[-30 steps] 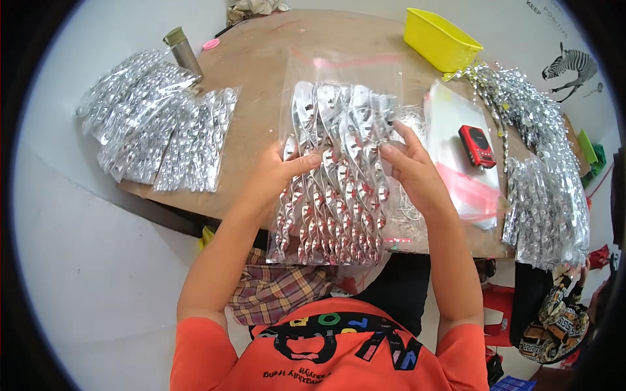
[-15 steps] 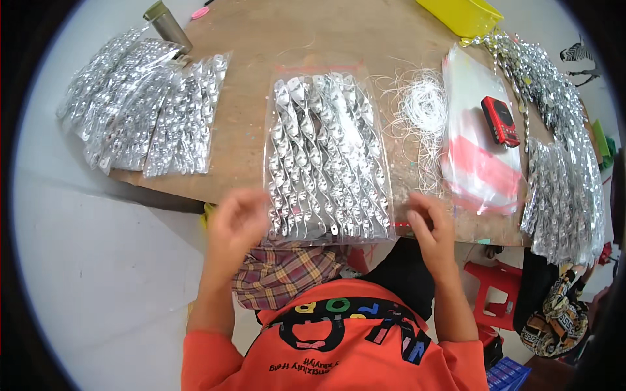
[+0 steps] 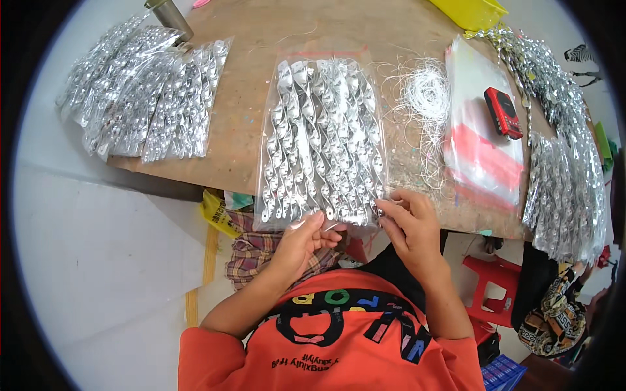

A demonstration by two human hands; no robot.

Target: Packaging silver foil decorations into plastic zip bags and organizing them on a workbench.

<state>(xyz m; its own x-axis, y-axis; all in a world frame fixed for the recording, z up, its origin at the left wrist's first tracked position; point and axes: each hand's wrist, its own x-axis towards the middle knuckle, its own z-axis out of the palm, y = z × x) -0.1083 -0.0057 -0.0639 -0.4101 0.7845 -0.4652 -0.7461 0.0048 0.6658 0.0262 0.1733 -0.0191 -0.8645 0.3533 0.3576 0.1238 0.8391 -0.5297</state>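
Note:
A clear plastic bag lies flat at the near edge of the table, with a red line across its far end. Inside it, several twisted silver strips run lengthwise side by side. My left hand grips the bag's near edge, thumb on top and fingers curled beneath. At the near right corner, my right hand has thumb and forefinger closed on the bag beside the end of a strip.
Bagged silver strips are heaped on the left by a metal flask. To the right lie tangled white string, flat plastic bags, a red radio-like device and hanging silver strips. A red stool stands below.
Both hands have come in to the bag's near edge and taken hold of it, the left moving right and down. The view has shifted slightly.

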